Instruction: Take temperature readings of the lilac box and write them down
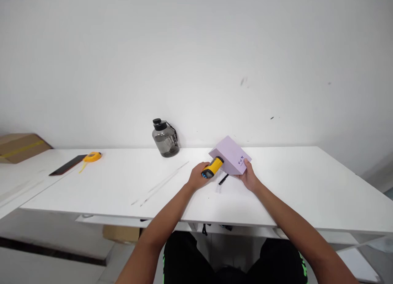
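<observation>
My left hand (198, 176) is closed around the grip of a yellow-and-black infrared thermometer (214, 166), which has a small display and blue buttons facing me. The thermometer's front end is close against the side of a lilac box (231, 154); whether they touch I cannot tell. With my right hand (249, 176) I grip that box by its lower right corner, thumb on the face with the small dark print. The box is tilted over the table. Beneath it lie a black pen (223, 179) and what looks like a clear ruler (218, 188).
On the white table (294, 185), a dark water bottle (166, 140) stands near the wall. Farther left are a yellow tape measure (92, 156), its tape partly out, and a flat dark piece (68, 165). A cardboard box (23, 147) sits at the far left.
</observation>
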Demonstrator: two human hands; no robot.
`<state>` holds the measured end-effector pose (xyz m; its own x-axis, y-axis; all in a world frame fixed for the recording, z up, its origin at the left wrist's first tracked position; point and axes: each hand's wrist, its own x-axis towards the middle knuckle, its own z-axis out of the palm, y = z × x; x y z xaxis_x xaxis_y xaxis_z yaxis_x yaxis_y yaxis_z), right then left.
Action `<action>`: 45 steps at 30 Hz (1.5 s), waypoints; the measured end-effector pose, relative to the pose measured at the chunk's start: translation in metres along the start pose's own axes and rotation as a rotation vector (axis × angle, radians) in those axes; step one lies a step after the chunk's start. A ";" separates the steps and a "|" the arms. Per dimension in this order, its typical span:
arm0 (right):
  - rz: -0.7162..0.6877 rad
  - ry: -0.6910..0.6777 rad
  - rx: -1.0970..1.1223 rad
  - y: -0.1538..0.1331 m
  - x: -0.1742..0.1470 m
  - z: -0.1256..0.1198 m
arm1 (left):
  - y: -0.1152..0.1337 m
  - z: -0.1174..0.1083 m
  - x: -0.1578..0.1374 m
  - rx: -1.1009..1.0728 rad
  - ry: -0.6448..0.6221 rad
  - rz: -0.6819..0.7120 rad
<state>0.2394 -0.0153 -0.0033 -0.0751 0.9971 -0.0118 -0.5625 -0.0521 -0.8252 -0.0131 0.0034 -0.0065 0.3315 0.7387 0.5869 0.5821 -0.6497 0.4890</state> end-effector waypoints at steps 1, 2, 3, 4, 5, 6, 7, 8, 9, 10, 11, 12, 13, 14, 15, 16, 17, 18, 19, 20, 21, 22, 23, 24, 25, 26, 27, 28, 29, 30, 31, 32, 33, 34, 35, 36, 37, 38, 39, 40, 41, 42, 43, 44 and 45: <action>0.001 0.000 -0.001 0.000 0.001 0.000 | 0.001 0.000 0.000 0.003 0.004 0.005; 0.003 0.000 -0.002 0.001 0.001 0.000 | 0.001 0.000 0.000 0.005 0.007 0.011; 0.004 -0.002 -0.002 0.001 0.002 -0.001 | 0.000 -0.001 -0.001 0.010 0.009 0.017; 0.005 -0.004 -0.002 0.002 0.002 -0.001 | 0.000 -0.001 -0.001 0.016 0.012 0.021; 0.005 -0.005 -0.001 0.002 0.002 -0.001 | -0.001 0.000 -0.002 0.022 0.016 0.022; 0.004 -0.006 0.001 0.002 0.002 -0.002 | -0.002 0.000 -0.002 0.029 0.019 0.020; 0.004 -0.007 0.003 0.002 0.002 -0.002 | -0.002 0.000 -0.003 0.036 0.021 0.017; 0.002 -0.008 0.006 0.002 0.002 -0.002 | -0.003 0.000 -0.003 0.043 0.019 0.015; 0.000 -0.010 0.009 0.002 0.002 -0.002 | -0.003 0.000 -0.004 0.051 0.018 0.013; -0.003 -0.012 0.011 0.001 0.002 -0.002 | -0.003 0.000 -0.004 0.057 0.014 0.011; -0.004 -0.016 0.012 0.001 0.002 -0.002 | -0.003 0.001 -0.004 0.063 0.010 0.009; -0.006 -0.018 0.013 0.001 0.002 -0.002 | -0.002 0.000 -0.004 0.068 0.007 0.007; -0.006 -0.018 0.014 0.001 0.001 -0.001 | -0.002 0.000 -0.003 0.071 0.008 0.004; -0.005 -0.017 0.014 0.000 0.001 -0.001 | -0.002 0.000 -0.003 0.073 0.010 0.000; -0.002 -0.013 0.013 0.000 0.001 -0.001 | -0.001 0.000 -0.003 0.076 0.011 -0.002; 0.000 -0.009 0.012 0.000 0.001 -0.001 | -0.001 0.000 -0.003 0.079 0.009 -0.002; 0.004 -0.007 0.011 0.000 0.002 -0.001 | -0.001 0.000 -0.003 0.083 0.006 -0.002; 0.006 -0.006 0.011 0.000 0.002 -0.001 | -0.001 0.000 -0.003 0.088 0.004 -0.003; 0.009 -0.005 0.011 0.000 0.002 -0.001 | -0.001 0.000 -0.003 0.093 0.004 -0.007; 0.013 -0.004 0.011 0.000 0.002 -0.001 | -0.001 0.000 -0.004 0.096 0.006 -0.010; 0.016 -0.003 0.013 -0.001 0.002 -0.001 | -0.001 0.001 -0.004 0.096 0.011 -0.014; 0.017 -0.004 0.015 -0.001 0.002 -0.001 | -0.001 0.001 -0.004 0.094 0.016 -0.016; 0.015 -0.004 0.019 -0.001 0.001 -0.001 | -0.001 0.001 -0.005 0.091 0.020 -0.015; 0.013 -0.003 0.022 -0.001 0.001 0.000 | -0.001 0.002 -0.005 0.090 0.021 -0.014; 0.007 -0.001 0.026 -0.001 0.000 0.000 | -0.001 0.002 -0.005 0.094 0.019 -0.015; -0.002 0.009 0.032 -0.002 0.000 0.001 | -0.001 0.002 -0.004 0.107 0.012 -0.024; -0.015 0.025 0.041 -0.003 0.000 0.001 | 0.000 0.002 -0.003 0.132 -0.003 -0.042; -0.027 0.050 0.053 -0.005 0.000 0.002 | 0.001 0.001 -0.002 0.169 -0.025 -0.072; -0.040 0.086 0.066 -0.007 0.000 0.001 | 0.002 0.000 0.000 0.218 -0.057 -0.112; -0.056 0.133 0.074 -0.010 0.000 0.000 | 0.003 -0.001 0.002 0.277 -0.095 -0.155; -0.076 0.193 0.072 -0.014 0.001 -0.001 | 0.004 -0.002 0.004 0.345 -0.139 -0.190; -0.107 0.266 0.050 -0.019 0.001 -0.004 | 0.006 -0.003 0.006 0.418 -0.183 -0.216; -0.153 0.346 0.000 -0.024 0.001 -0.008 | 0.007 -0.004 0.008 0.492 -0.221 -0.228; -0.221 0.429 -0.079 -0.029 0.001 -0.013 | 0.008 -0.005 0.009 0.557 -0.256 -0.233; -0.307 0.509 -0.189 -0.035 0.000 -0.018 | 0.010 -0.006 0.010 0.608 -0.283 -0.245; -0.396 0.575 -0.327 -0.040 -0.001 -0.023 | 0.011 -0.006 0.010 0.644 -0.302 -0.260; -0.473 0.629 -0.473 -0.044 -0.002 -0.029 | 0.012 -0.006 0.011 0.666 -0.314 -0.282; -0.525 0.673 -0.606 -0.047 -0.003 -0.033 | 0.013 -0.006 0.011 0.678 -0.320 -0.306; -0.551 0.707 -0.714 -0.050 -0.004 -0.038 | 0.014 -0.006 0.011 0.685 -0.323 -0.323; -0.550 0.736 -0.792 -0.051 -0.004 -0.042 | 0.014 -0.006 0.011 0.690 -0.323 -0.335; -0.529 0.758 -0.841 -0.051 -0.004 -0.045 | 0.015 -0.006 0.011 0.693 -0.322 -0.345; -0.501 0.772 -0.870 -0.051 -0.003 -0.048 | 0.016 -0.006 0.011 0.695 -0.324 -0.355; -0.476 0.780 -0.889 -0.049 -0.002 -0.050 | 0.016 -0.006 0.011 0.696 -0.326 -0.368; -0.464 0.780 -0.912 -0.047 0.000 -0.052 | 0.017 -0.007 0.011 0.698 -0.330 -0.385; -0.467 0.775 -0.943 -0.045 0.002 -0.054 | 0.018 -0.007 0.011 0.699 -0.333 -0.403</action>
<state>0.3093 -0.0083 0.0036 0.6380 0.6994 0.3222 0.4072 0.0487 -0.9121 -0.0047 -0.0015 0.0131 0.1381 0.9736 0.1816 0.9878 -0.1488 0.0465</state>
